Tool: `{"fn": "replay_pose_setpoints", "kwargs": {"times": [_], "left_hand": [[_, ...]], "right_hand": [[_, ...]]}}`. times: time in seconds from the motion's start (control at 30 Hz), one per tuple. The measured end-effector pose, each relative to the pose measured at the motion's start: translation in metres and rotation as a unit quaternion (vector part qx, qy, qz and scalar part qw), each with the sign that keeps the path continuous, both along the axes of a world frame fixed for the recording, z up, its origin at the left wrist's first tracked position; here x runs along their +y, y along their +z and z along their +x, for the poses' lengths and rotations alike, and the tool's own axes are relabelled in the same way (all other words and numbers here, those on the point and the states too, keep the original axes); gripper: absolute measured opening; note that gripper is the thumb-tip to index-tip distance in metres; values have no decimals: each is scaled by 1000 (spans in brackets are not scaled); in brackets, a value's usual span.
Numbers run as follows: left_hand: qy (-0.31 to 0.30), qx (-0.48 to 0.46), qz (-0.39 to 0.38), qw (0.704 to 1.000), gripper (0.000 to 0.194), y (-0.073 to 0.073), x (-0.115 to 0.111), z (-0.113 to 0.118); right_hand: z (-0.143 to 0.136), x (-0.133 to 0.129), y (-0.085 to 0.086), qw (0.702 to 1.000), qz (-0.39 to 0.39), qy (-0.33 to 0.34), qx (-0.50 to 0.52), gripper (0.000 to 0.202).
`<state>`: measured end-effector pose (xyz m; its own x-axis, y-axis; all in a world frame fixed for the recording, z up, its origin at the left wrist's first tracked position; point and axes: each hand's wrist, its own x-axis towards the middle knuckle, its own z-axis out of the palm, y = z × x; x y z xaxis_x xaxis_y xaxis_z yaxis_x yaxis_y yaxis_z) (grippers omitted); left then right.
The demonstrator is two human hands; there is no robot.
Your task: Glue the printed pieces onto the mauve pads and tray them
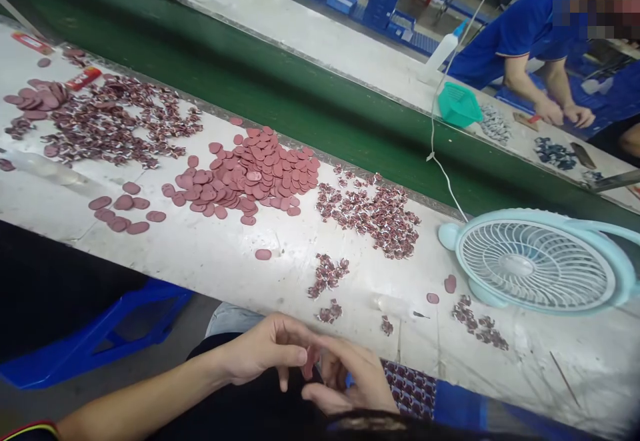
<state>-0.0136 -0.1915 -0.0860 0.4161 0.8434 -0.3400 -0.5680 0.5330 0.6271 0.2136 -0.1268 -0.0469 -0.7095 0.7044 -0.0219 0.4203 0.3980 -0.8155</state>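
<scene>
My left hand (263, 347) and my right hand (357, 367) meet low in the middle, in front of the table's near edge. Between their fingertips is a small dark-pink oval piece (309, 363), partly hidden by the fingers. Just beyond my hands lie small clusters of brown-and-white parts (327, 275) and one loose pink oval disc (263, 254). Farther back spreads a large heap of pink oval discs (250, 174). To its right is a heap of small brown-and-white parts (375, 217).
A light-blue fan (535, 261) lies at the right of the white table (210, 267). More brown parts (115, 121) cover the far left. Below the edge is a tray of rowed pieces (413, 391). Across the green strip (250, 71), a person in blue (525, 27) works.
</scene>
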Motion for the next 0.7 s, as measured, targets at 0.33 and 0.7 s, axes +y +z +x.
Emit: {"fn": "replay_pose_setpoints", "kwargs": {"times": [0.33, 0.7], "left_hand": [[108, -62, -52, 991, 36, 1, -1, -11], [143, -72, -77, 984, 29, 6, 1, -3]], "right_hand": [[-20, 44, -17, 965, 38, -189, -178, 38], [9, 20, 12, 972, -65, -224, 6, 23]]}}
